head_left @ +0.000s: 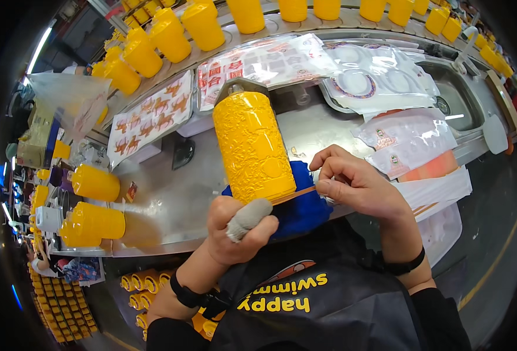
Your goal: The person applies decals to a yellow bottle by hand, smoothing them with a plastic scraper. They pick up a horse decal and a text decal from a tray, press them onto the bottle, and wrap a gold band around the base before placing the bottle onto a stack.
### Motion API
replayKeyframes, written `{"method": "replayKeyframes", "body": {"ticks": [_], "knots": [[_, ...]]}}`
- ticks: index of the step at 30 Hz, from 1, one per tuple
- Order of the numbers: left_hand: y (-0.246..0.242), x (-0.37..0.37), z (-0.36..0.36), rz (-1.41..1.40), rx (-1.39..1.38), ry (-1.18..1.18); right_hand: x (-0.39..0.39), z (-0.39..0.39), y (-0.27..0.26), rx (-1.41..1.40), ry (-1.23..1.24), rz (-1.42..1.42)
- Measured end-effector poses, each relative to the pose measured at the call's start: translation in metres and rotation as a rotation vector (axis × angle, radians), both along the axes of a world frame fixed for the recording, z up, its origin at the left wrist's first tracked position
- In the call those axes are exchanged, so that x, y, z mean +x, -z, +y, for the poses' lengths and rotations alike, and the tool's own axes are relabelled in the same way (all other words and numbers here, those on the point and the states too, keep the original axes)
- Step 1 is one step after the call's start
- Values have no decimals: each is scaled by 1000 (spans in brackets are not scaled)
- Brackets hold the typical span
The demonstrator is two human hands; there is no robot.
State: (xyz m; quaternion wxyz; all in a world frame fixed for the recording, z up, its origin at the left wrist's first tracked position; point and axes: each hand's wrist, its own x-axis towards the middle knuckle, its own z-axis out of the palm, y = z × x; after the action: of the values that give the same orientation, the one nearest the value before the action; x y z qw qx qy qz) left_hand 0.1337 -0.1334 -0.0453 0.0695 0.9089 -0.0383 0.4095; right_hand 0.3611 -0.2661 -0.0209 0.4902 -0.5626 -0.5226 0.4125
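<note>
An embossed yellow bottle (255, 145) lies on its side before me, its neck pointing away and its base towards me. A thin golden-brown strip (294, 195) runs along the base edge and out to the right. My left hand (236, 230) is curled at the base, a grey cloth finger cover (249, 219) pressing over the strip's left end. Between thumb and fingertips, my right hand (350, 182) pinches the strip's other end. Under the bottle's lower part is a blue cloth (304, 219). A dark angular support (258, 86) shows behind the bottle's neck end.
Decal sheets (151, 115) lie on trays around the steel worktop (162, 210). More yellow bottles (95, 182) stand at its left, and others line a conveyor (267, 33) beyond. A sink (451, 96) is at the right. Bottles (146, 281) are stacked below the table edge.
</note>
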Motion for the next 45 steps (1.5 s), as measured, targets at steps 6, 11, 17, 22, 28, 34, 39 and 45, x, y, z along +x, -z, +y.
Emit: {"method": "replayKeyframes", "body": {"ticks": [6, 11, 17, 22, 28, 34, 39, 45], "knots": [[-2, 1, 2, 11, 24, 21, -1, 0, -1, 3, 12, -2], [-1, 3, -1, -25, -43, -2, 0, 0, 0, -7, -2, -17], [-6, 3, -1, 57, 3, 19, 1, 0, 1, -16, -8, 2], [4, 1, -1, -47, -47, -14, 1, 1, 3, -22, -16, 29], [-1, 2, 1, 33, 7, 9, 1, -3, -7, 34, -42, -7], [-2, 2, 3, 19, -13, 30, 5, -6, -2, 66, -25, -25], [3, -5, -1, -54, -59, -97, 3, -7, -5, 41, -26, -9], [9, -12, -3, -16, -96, -125, -4, -9, -34, 122, -85, 10]]}}
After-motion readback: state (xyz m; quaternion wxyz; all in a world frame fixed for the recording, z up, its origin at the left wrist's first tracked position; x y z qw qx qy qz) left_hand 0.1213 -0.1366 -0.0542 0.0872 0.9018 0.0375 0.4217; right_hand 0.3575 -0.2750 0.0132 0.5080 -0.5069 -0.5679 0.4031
